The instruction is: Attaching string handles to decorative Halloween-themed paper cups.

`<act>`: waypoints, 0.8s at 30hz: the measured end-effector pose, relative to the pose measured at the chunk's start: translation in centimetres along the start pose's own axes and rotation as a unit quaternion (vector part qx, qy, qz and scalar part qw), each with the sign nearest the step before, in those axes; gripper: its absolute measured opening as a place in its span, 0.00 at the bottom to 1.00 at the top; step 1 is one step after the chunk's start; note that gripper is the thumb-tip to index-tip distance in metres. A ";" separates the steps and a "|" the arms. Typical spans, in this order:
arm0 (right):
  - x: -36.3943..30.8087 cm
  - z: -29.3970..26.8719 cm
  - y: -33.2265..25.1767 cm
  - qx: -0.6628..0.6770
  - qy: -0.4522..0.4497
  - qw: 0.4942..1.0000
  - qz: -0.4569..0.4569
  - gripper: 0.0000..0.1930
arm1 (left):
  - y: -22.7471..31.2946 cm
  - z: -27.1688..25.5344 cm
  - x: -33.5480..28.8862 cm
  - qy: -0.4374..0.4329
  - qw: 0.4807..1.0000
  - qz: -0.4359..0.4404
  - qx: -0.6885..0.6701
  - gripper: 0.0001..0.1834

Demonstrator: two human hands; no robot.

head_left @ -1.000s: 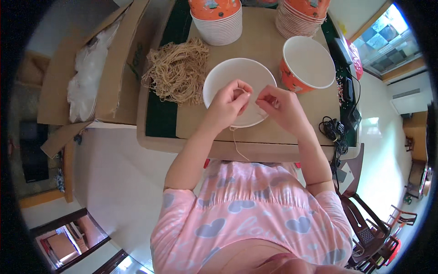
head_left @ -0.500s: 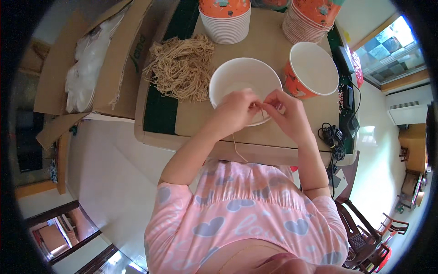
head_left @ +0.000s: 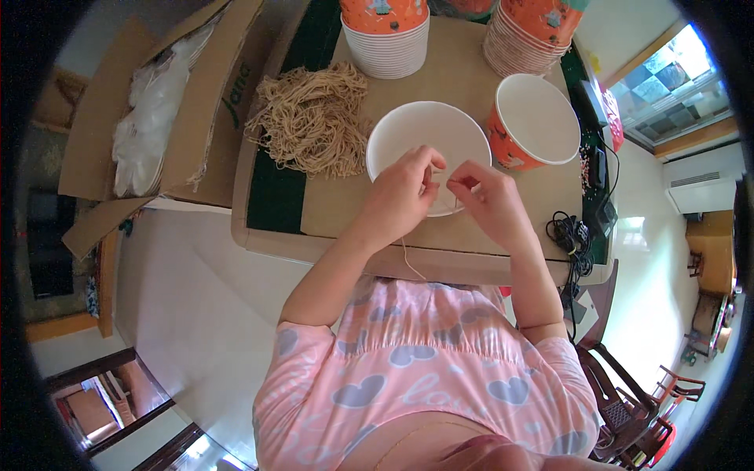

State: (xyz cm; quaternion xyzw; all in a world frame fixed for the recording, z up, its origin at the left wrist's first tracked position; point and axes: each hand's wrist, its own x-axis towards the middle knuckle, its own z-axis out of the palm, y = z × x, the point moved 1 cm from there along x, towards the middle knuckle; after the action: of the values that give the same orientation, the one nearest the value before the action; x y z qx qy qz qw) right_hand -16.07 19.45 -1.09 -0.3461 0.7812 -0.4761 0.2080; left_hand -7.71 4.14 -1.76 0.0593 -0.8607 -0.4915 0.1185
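Note:
My left hand (head_left: 402, 187) is curled, its fingertips and thumb close together over a white paper bucket (head_left: 385, 129). A thin tan string (head_left: 406, 255) hangs from beneath this hand past the table's near edge. My right hand (head_left: 488, 192) is pinched a little to the right, with a short bit of string at its fingertips. A small gap separates the two hands. They hide the bucket's near side and part of its inside. To the left of the bucket lies a loose heap of tan strings (head_left: 310, 118).
An orange-and-white paper bucket (head_left: 538, 118) stands right of the white one. Two bucket stacks, one left (head_left: 386, 51) and one right (head_left: 522, 43), stand at the back. A cardboard box (head_left: 208, 118) with white plastic bags is at left; black cables (head_left: 572, 235) lie at right.
My hands have drawn apart from fingertips nearly touching. The left moved slightly left and its fingers curled; the right shifted slightly down. The picture shifted a little.

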 end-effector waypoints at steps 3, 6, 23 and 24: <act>0.3 0.4 1.9 0.088 0.064 0.994 -0.028 0.05 | -0.1 -0.2 0.1 -0.063 0.998 -0.007 -0.001 0.16; 0.3 0.8 2.1 0.144 0.103 0.984 -0.025 0.06 | -0.5 -0.7 0.6 -0.143 0.987 -0.024 -0.074 0.20; 0.0 -4.9 -0.1 0.197 0.258 0.942 -0.080 0.03 | -0.2 1.2 1.8 -0.085 0.986 -0.089 -0.114 0.07; -0.1 -5.4 -0.8 0.137 0.212 0.963 -0.093 0.07 | -0.1 1.2 1.8 -0.077 0.986 -0.091 -0.120 0.07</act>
State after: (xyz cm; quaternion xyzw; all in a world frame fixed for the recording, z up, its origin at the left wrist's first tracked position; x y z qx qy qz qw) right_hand -19.31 22.50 2.10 -0.2769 0.6990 -0.6582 0.0381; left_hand -9.74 4.70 -2.20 0.0846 -0.7929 -0.6033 0.0134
